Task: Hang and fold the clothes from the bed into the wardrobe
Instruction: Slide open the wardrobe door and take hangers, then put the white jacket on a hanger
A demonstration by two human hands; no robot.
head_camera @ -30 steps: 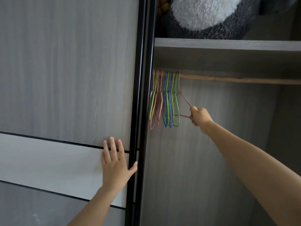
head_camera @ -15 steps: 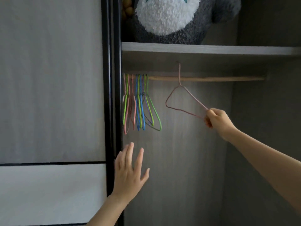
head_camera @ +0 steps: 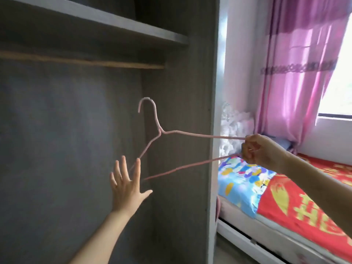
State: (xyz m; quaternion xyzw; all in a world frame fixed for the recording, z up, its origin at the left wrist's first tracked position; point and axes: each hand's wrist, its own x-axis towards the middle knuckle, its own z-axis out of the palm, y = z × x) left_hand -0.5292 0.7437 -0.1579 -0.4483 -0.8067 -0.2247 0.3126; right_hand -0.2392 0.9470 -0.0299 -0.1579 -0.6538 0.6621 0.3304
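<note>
A thin pink wire hanger [head_camera: 190, 133] hangs in the air in front of the open wardrobe, free of the wooden rail [head_camera: 85, 60]. My right hand [head_camera: 261, 150] grips the hanger's right corner, out past the wardrobe's side panel [head_camera: 190, 168]. My left hand [head_camera: 127, 184] is raised inside the wardrobe with fingers spread, holding nothing, just left of the hanger's lower bar. The bed [head_camera: 285, 199] lies to the right with a red and yellow cover and a blue patterned cloth [head_camera: 240, 180].
A grey shelf [head_camera: 114, 25] runs above the rail. The wardrobe's back wall is bare and dark. Pink curtains [head_camera: 297, 73] hang beside a bright window [head_camera: 342, 82]. A white fluffy thing [head_camera: 232, 126] sits at the head of the bed.
The hanger has come off the rail and moved right and down in my right hand. My view has swung right, off the coloured hangers and toy, onto the bed. My left hand stays open.
</note>
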